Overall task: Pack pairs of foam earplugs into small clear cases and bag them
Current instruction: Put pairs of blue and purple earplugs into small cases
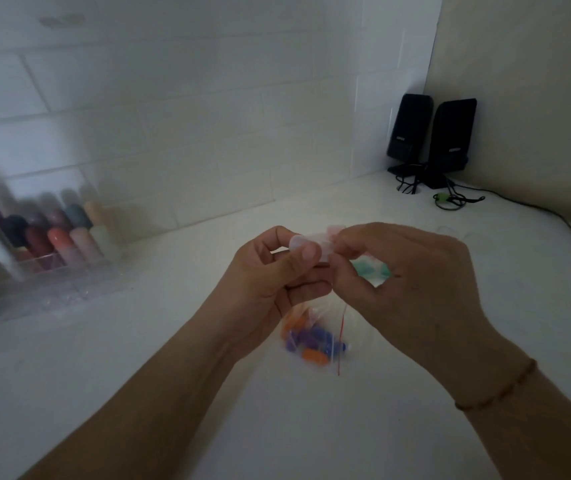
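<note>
The small clear case (306, 244) is held up above the white table (173, 358), near the middle of the view, pinched between both hands. The left hand (270, 282) grips it with thumb over the front and fingers curled behind; the right hand (395, 275) pinches its right end with curled fingertips, something pink showing at the case's top edge. Directly below, at six o'clock, a clear zip bag (315, 337) of orange, purple and blue earplugs (306, 342) lies on the table. Teal earplugs (367, 268) show just behind the right hand. At nine o'clock stands a clear organiser (42, 247); at one o'clock, two black speakers (431, 136).
</note>
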Tool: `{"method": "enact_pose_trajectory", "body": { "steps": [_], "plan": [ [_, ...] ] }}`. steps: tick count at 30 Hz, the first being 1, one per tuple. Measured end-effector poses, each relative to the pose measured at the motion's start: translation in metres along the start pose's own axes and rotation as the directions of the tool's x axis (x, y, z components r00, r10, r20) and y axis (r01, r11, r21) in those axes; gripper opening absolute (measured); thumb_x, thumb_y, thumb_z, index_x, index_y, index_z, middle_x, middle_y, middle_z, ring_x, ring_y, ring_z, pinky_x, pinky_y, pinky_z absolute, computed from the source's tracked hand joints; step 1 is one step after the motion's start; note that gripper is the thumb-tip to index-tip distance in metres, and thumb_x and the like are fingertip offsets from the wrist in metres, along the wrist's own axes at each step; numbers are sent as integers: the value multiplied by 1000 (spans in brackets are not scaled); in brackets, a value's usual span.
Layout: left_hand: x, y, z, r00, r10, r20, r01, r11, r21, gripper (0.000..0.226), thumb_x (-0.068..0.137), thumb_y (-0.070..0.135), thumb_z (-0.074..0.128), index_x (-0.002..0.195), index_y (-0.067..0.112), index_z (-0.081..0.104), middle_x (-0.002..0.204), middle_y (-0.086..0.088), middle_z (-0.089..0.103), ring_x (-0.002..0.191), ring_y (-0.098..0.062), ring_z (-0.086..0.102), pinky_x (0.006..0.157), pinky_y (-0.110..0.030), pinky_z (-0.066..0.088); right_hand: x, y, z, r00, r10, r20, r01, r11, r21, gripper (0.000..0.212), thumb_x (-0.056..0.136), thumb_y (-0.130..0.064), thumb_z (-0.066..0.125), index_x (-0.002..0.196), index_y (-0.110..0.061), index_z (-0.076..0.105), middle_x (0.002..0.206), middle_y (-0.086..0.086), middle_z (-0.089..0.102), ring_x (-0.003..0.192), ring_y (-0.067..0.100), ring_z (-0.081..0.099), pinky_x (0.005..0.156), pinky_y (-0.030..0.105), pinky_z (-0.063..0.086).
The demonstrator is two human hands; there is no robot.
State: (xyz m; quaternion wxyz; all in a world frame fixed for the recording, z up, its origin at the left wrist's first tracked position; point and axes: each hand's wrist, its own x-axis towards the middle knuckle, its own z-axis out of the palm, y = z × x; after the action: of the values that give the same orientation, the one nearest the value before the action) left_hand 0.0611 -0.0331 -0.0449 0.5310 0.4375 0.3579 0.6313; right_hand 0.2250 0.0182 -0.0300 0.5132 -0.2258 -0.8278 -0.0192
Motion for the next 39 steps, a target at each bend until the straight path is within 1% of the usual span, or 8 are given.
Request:
{"method": "enact_pose_trajectory", "body": {
  "steps": [9,14,17,21,25,30,34,39],
  "plan": [
    [-1,3,2,1000,-10,20,9,999,50,43,53,29,93,82,11,67,86,-16,72,75,-26,71,70,-34,60,1,-4,0,990,139,-24,-138,990,26,20,81,-35,55,70,-21,65,62,-7,62,58,13,55,57,26,44],
    [-5,4,-2,984,-73,163,16,945,328,37,76,2,73,112,4,64,102,-20,70,93,-39,68,85,-44,57,-2,0,4,977,185,105,-196,975,106,21,89,-38,53,91,-24,69,79,-14,63,76,2,51,71,15,39],
    [-5,14,-9,978,-113,174,77,976,202,42,75,13,74,115,4,63,101,-19,69,87,-30,69,80,-35,59,-1,1,4,967,183,178,-223,945,240,14,90,-35,55,94,-29,68,87,-16,64,82,4,56,74,19,45],
    [0,25,-23,986,-145,-83,141,989,-46,32,80,10,68,111,7,62,94,-12,71,72,-20,70,68,-27,59,7,10,-16,917,337,214,-389,871,298,9,77,-32,60,69,-28,60,96,-15,62,91,6,58,78,34,52],
    [5,25,-33,939,-206,-274,182,977,-111,33,77,17,62,109,7,60,83,-9,63,60,-17,60,58,-26,53,3,27,-31,704,322,633,-363,929,-69,7,72,-40,63,65,-39,64,125,-22,50,125,4,35,105,42,39],
    [8,19,-45,911,-123,-394,230,944,237,17,89,8,64,106,8,62,73,-2,56,59,-13,52,56,-24,43,-4,19,-28,312,274,910,-314,933,-174,15,87,-50,59,98,-61,59,155,-26,5,146,7,-7,121,41,10],
    [5,25,-53,929,-159,-335,265,916,301,21,88,1,63,107,10,63,84,-5,61,63,-12,55,57,-23,44,-11,15,-7,375,266,888,-170,961,-216,33,93,-52,47,124,-62,46,156,-20,-21,145,18,-22,120,50,5],
    [5,23,-51,933,-160,-321,286,874,394,17,93,2,58,108,8,62,98,-10,71,67,-17,64,59,-27,44,-22,9,19,542,225,810,-181,972,-149,33,96,-41,45,126,-52,51,157,-17,-18,145,18,-18,119,51,11]
  ]
}}
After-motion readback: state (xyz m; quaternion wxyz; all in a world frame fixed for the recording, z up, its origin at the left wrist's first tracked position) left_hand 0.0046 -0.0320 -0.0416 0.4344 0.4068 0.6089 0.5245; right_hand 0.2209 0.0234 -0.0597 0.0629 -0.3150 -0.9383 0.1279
